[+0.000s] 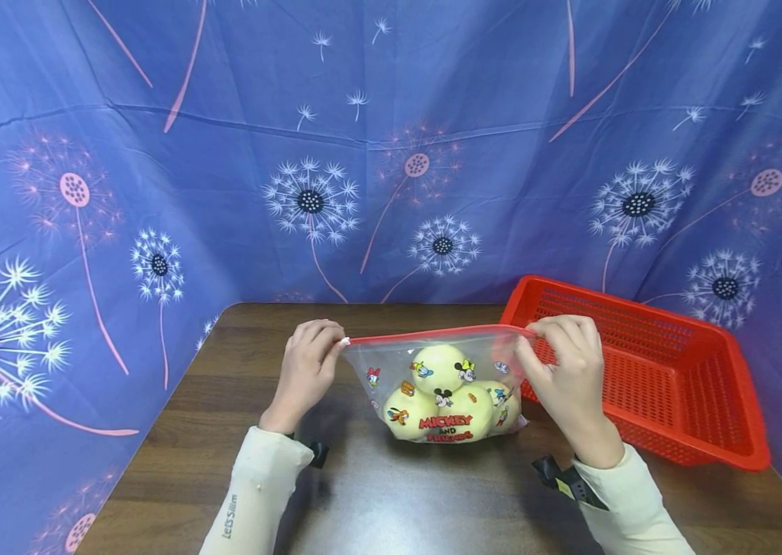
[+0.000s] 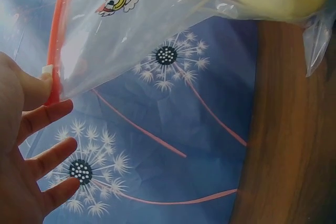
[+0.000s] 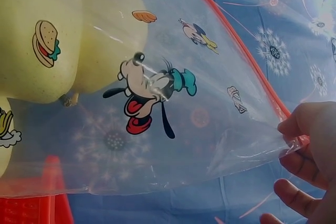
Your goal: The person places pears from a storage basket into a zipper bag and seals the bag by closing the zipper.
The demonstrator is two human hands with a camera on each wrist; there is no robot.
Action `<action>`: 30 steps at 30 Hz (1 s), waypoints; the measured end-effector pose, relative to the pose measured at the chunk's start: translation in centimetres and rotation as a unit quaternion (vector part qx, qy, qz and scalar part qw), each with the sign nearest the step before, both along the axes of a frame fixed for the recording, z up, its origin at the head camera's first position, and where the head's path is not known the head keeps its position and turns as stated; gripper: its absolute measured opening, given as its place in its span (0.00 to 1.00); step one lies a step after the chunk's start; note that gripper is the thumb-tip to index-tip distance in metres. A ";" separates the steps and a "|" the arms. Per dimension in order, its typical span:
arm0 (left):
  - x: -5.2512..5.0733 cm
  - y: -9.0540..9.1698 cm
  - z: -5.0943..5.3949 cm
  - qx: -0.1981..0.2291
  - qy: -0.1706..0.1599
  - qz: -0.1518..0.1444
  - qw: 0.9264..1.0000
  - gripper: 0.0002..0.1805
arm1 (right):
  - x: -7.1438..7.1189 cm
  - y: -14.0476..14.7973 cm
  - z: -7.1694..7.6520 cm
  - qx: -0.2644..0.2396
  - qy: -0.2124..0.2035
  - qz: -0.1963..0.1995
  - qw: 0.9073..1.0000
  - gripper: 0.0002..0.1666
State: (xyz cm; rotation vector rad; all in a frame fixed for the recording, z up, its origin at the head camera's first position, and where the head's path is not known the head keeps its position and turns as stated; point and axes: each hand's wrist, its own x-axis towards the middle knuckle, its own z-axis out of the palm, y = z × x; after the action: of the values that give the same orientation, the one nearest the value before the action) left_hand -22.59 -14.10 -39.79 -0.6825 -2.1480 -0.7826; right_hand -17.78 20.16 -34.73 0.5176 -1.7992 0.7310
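Note:
A clear slider zip bag (image 1: 446,424) with cartoon prints and a red zip strip (image 1: 433,335) is held up by its top corners. Several round, pale yellow fruits (image 1: 438,368) with stems lie stacked inside it. My left hand (image 1: 304,374) pinches the left top corner at the white slider (image 2: 47,71), between thumb and index finger, its other fingers spread. At the opposite corner my right hand (image 1: 571,385) pinches the end of the strip with thumb and index finger. The bag's bottom is low over the brown table (image 1: 391,509); whether it touches is unclear.
A red plastic basket (image 1: 682,439) with perforated sides stands at the right, close behind my right hand. Blue cloth (image 1: 377,177) with a dandelion print hangs behind and beside the table.

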 end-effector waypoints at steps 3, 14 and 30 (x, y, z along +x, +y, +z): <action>0.0 0.1 -0.3 0.021 -0.004 -0.020 1.000 0.04 | 0.1 0.0 0.0 -0.001 -0.010 0.007 1.000 0.13; 0.7 1.0 -1.1 0.188 -0.175 -0.060 0.965 0.03 | 0.6 0.0 -0.5 -0.012 -0.067 0.005 0.998 0.07; 1.0 2.5 -1.8 0.420 -0.311 -0.230 0.821 0.09 | 0.5 -0.4 -1.4 -0.018 -0.118 0.037 0.992 0.12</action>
State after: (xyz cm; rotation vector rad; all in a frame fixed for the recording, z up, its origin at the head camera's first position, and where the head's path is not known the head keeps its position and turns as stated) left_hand -21.61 -11.63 -41.62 -0.4815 -1.8269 -2.2951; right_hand -17.23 19.81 -36.09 0.4928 -1.9898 0.9057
